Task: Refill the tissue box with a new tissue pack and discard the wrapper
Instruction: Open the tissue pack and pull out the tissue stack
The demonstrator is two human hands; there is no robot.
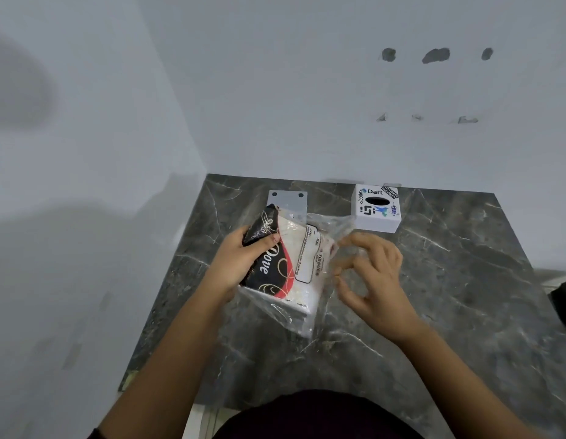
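Observation:
A tissue pack [291, 264] in a black, red and cream wrapper is held above the dark marble counter [449, 296]. My left hand [240, 261] grips its black left end. A clear plastic bag [335, 229] surrounds the pack and hangs loose below it. My right hand [367, 274] pinches the bag's clear plastic at the pack's right side. The white tissue box [377, 208], covered in stickers and with a dark oval slot on top, stands at the back of the counter against the wall, apart from both hands.
A grey flat plate [288, 201] with two dark holes lies behind the pack near the wall. A black object [565, 302] shows at the right edge. White walls close the counter at the back and left. My dark clothing [316, 416] fills the bottom.

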